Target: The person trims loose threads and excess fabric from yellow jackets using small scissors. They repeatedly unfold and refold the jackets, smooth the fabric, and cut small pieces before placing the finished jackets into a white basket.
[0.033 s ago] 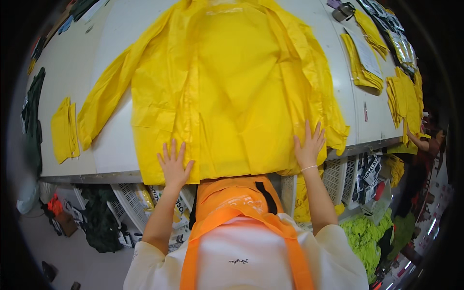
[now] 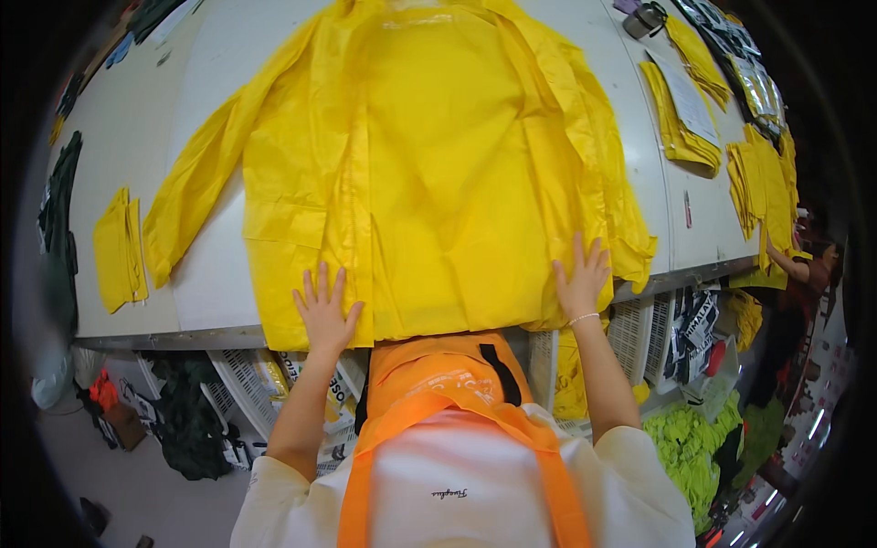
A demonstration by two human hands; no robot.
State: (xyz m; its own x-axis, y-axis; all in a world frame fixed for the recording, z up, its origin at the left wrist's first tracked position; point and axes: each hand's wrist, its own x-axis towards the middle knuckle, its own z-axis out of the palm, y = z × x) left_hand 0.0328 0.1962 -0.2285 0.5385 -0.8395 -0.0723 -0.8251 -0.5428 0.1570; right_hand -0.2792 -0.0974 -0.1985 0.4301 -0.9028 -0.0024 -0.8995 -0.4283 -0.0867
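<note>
A yellow raincoat (image 2: 448, 164) lies spread open on the white table, its hem along the near edge. Its left-hand sleeve (image 2: 203, 183) stretches out to the side. My left hand (image 2: 327, 310) rests flat on the lower left front panel, fingers spread. On the lower right part of the coat, my right hand (image 2: 581, 281) lies flat too, with its fingers apart and a thin bracelet at the wrist. Neither hand grips the fabric. The top of the coat runs out of view at the far side.
Folded yellow pieces (image 2: 119, 251) lie at the table's left; more yellow bundles (image 2: 681, 123), one under a paper sheet, lie right. A metal flask (image 2: 645, 20) stands far right. White crates (image 2: 630, 338) sit under the table edge. Another person's arm (image 2: 787, 265) reaches in from the right.
</note>
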